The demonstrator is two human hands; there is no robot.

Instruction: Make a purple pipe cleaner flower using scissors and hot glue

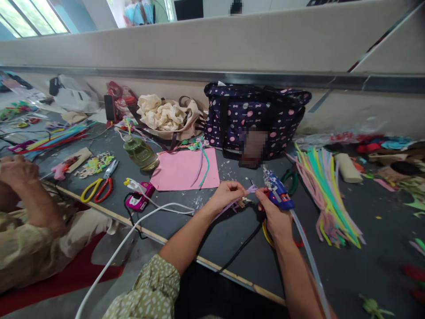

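Above the dark table, my left hand (227, 195) pinches a lilac pipe cleaner (251, 189), whose tail trails back under my wrist. My right hand (269, 207) is closed in a pinch at the other side of the same lilac piece; its fingertips partly hide it. Right beside that hand lies a blue glue gun (280, 197) with whitish bits stuck about its nozzle and a pale cord. Small tan pieces (244, 203) lie below my fingers. Scissors with yellow and red handles (267, 234) are mostly hidden under my right forearm.
To the right lies a bundle of pastel pipe cleaners (332, 195). Behind my hands are a pink sheet (186, 170) and a dotted navy bag (255, 115). A green bottle (141, 153), scissors (102, 184) and a magenta power strip (139, 197) stand left, near another person's arm (40, 199).
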